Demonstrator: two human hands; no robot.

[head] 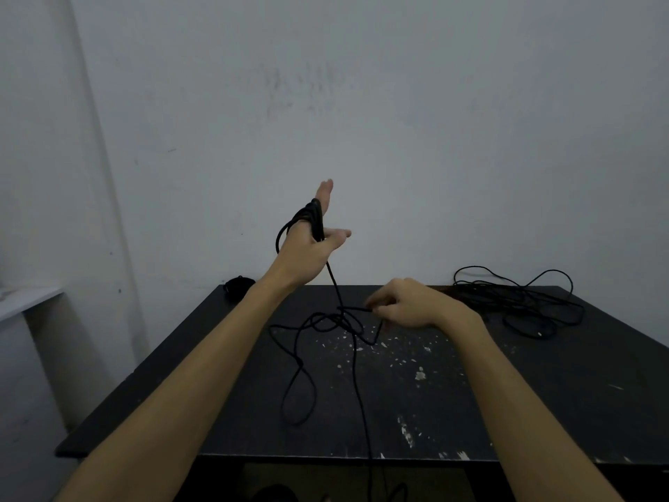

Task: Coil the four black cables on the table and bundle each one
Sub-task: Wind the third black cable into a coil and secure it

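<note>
Above the far middle of the black desk (543, 393) we saw the left hand (307, 248) raised, fingers straight and thumb spread, with several turns of the black cable (356, 375) wound round the fingers in a tight dark band. Left grip: fingers apart, not clamped, the wraps simply sat on them. Right hand (409, 306) was low over the desk, fingertips pinched together on the cable's slack just right of a loose crossing of loops.

Risks, as we judged them: the slack on the desk crossed itself in several places, and one long loop lay nearer us on the left, so pulling hard could cinch a knot instead of feeding clean. A run of the cable dropped over the near desk edge; that hanging part could snag below or drag the wraps off. The straight fingers gave no lock on the coil, so a jerk could slide the turns off the tips.

Look of the cable: thin, matte black, limp, hard to read against the dark desk, easier over the pale paint flecks. One strand ran taut-ish from the wrapped hand down to the tangle.

At the far right corner lay an uncoiled cable pile (517, 298), loops spilling past the back edge; we could not count how many cables were in it. At the far left corner sat a small dark bundle (237, 284), likely a finished coil.
</note>
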